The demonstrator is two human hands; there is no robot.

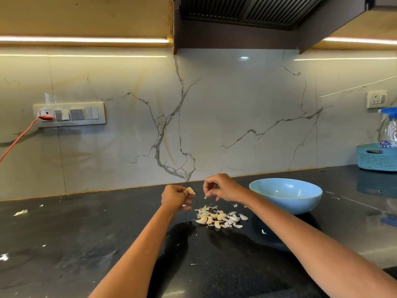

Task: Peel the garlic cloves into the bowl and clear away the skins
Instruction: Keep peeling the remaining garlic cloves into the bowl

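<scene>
My left hand [175,196] pinches a pale garlic clove [190,191] above the black counter. Just to its right, my right hand [222,187] pinches a small scrap of skin [205,197] between thumb and fingertip. Below both hands lies a pile of garlic cloves and white skins [219,218]. A light blue bowl [285,195] stands right of the pile, behind my right forearm; I cannot see what lies inside it.
Loose skin flakes [20,212] lie scattered on the black counter [86,233]. A teal basket [377,158] holding a spray bottle [390,127] stands at the far right. A switch panel [69,114] with an orange cable [17,140] is on the marble wall.
</scene>
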